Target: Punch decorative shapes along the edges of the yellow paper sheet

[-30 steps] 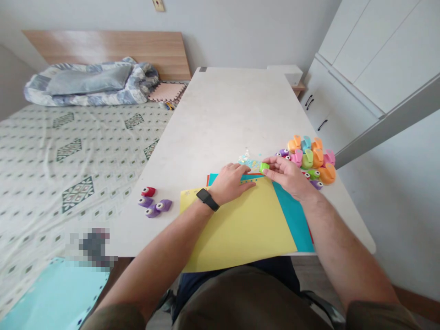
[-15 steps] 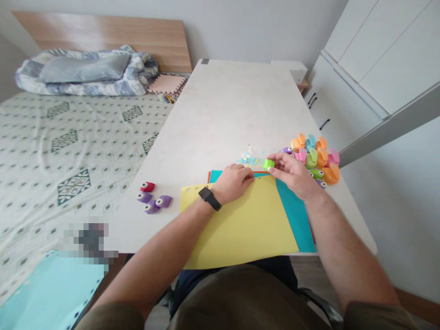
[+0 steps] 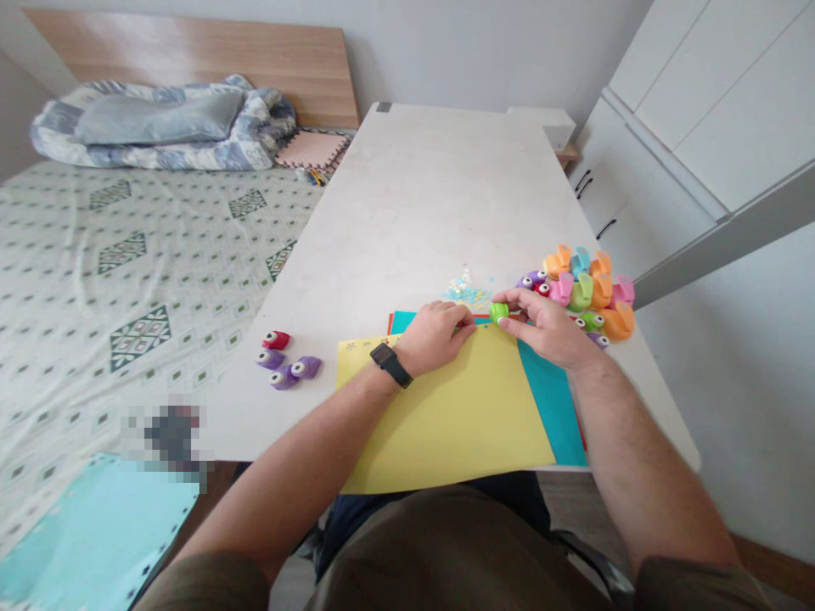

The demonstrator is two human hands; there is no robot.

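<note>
A yellow sheet of paper (image 3: 439, 424) lies on the table with its near edge past the table's front. Small shapes are punched along its far left edge. My left hand (image 3: 439, 335), with a black watch on its wrist, is closed with thumb and fingers on the sheet's far edge. My right hand (image 3: 541, 322) grips a bright green craft punch (image 3: 499, 313) between thumb and fingers, at the same edge, just right of my left hand. Whether the paper sits inside its slot I cannot tell. Teal paper (image 3: 553, 416) shows underneath, with a red edge below it.
Punched confetti (image 3: 467, 290) is scattered beyond the paper. Several colourful punches (image 3: 579, 290) cluster at the right; a red punch (image 3: 276, 340) and purple punches (image 3: 306, 367) stand at the left. A light-blue sheet with punched edges (image 3: 95, 526) lies at lower left, beside the bed (image 3: 191, 246).
The green punch in my right hand has turned and come down nearer to the yellow paper's far edge. My left hand stays on the sheet. The view has shifted slightly.
</note>
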